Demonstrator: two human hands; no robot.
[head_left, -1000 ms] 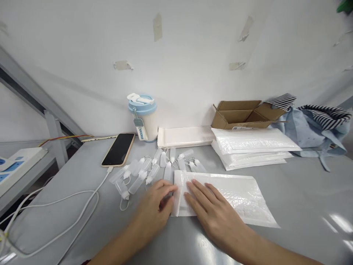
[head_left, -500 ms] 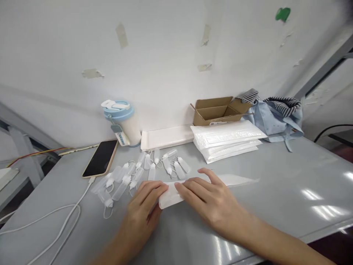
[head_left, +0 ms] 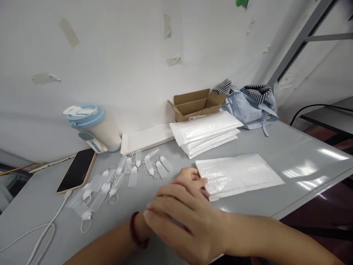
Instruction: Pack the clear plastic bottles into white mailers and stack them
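A white bubble mailer [head_left: 239, 176] lies almost flat on the grey table, its left end at my left hand [head_left: 190, 178]. The fingers of that hand are closed on this end, partly hidden behind my right hand. Crossing in front, my right hand [head_left: 190, 221] is over my left hand and wrist, clear of the mailer, its fingers loosely stretched leftward with nothing seen in them. A dark red bracelet [head_left: 137, 230] circles my left wrist. Several small clear squeeze bottles [head_left: 132, 176] with white caps are scattered to the left of my hands.
Behind stand a pile of white bubble mailers [head_left: 206, 130], flat white sleeves [head_left: 146, 139], an open cardboard box [head_left: 193, 106] and a light blue cloth bag [head_left: 248, 106]. At left are a cup with a blue lid [head_left: 96, 129], a phone [head_left: 77, 171] and its white cable [head_left: 55, 217].
The view has swung right. The mailer, earlier curled up at its left end under both hands, now lies spread out. My right hand has come off it and crossed over my left.
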